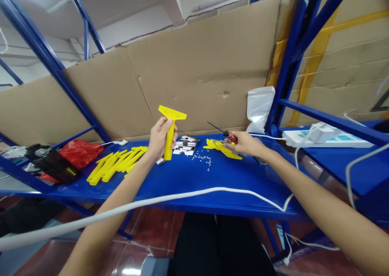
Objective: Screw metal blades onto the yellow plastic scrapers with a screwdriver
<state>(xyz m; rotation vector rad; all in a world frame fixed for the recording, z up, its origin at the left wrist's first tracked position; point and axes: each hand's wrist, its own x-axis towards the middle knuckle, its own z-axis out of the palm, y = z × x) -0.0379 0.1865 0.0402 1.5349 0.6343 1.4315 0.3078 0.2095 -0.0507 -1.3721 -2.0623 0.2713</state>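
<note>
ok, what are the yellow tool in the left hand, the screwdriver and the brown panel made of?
Yellow tool: probably plastic, smooth; even color, moulded-looking shape.
Screwdriver: thin dark shaft, likely metal; reddish handle possibly plastic or rubber, too small to tell.
Brown panel: looks like cardboard, matte; creases and dents show.

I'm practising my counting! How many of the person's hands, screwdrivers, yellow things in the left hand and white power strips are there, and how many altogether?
Left hand and right hand: 2
Screwdriver: 1
Yellow tool in the left hand: 1
White power strip: 1
Total: 5
</note>
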